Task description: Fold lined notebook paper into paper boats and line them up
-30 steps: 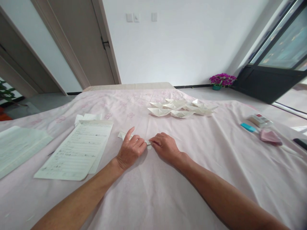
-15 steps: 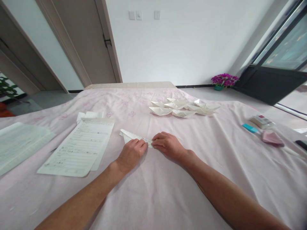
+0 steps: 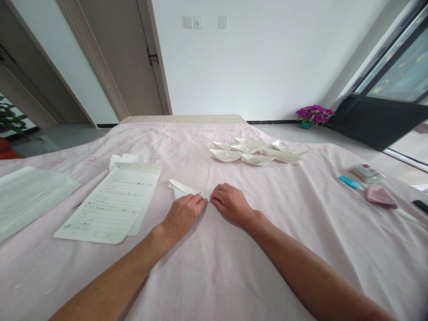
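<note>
A folded sheet of paper [image 3: 180, 187] with printed or written marks lies in front of me on the pink cloth. My left hand [image 3: 187, 211] is closed on its near edge, fingers bent over the paper. At the paper's right end, my right hand [image 3: 231, 203] pinches the corner, its fingertips almost touching those of the left. Part of the paper is covered by both hands. Beyond them, several folded paper boats [image 3: 256, 151] sit in a cluster. To the left lie written sheets [image 3: 110, 200], stacked a little askew.
More paper [image 3: 33, 196] lies at the far left. On the right are a blue item [image 3: 349, 181], a clear-wrapped pack [image 3: 367, 173], a pink cloth piece [image 3: 381, 197] and a dark object [image 3: 420, 206] at the edge. The pink bedcover [image 3: 214, 276] has wrinkles.
My right hand has shifted slightly left along the folded paper, closer to the left hand, covering its right end. The left hand stays on the paper. The view has moved a little.
</note>
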Demonstrator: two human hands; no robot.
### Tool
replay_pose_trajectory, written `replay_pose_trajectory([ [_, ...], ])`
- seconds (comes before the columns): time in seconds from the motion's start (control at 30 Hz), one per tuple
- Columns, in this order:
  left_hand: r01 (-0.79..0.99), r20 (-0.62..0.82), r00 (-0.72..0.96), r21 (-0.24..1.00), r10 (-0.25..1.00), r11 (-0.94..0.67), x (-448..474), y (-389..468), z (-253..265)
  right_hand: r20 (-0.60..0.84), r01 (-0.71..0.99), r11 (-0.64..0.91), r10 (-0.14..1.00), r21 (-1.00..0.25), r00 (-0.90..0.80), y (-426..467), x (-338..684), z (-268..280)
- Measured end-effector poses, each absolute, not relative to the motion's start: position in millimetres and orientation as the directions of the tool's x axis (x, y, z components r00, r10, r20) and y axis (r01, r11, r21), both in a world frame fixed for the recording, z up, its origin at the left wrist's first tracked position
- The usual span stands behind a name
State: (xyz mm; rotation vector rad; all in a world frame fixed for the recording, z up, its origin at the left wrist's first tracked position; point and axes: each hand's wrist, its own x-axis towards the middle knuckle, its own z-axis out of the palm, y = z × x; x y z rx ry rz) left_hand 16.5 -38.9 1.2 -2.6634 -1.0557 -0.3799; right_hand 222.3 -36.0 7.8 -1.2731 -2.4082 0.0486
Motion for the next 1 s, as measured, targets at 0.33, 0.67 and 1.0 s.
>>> replay_pose_trajectory([
  [0.33,0.746,0.291,0.652,-0.081,0.7,-0.661,21.3,-39.2,7.3,0.302,0.835,0.454,0.88,-0.313,-0.365,-36.7,213.6,7.7],
  [0.67,0.769,0.276,0.632,-0.109,0.724,-0.63,24.1,-35.5,9.5,0.328,0.828,0.406,0.9,-0.386,-0.288,-34.3,214.6,0.4],
  [1.0,0.823,0.294,0.557,-0.064,0.777,-0.565,30.1,-30.4,7.2,0.334,0.861,0.389,0.9,-0.327,-0.279,-37.6,214.0,3.7],
])
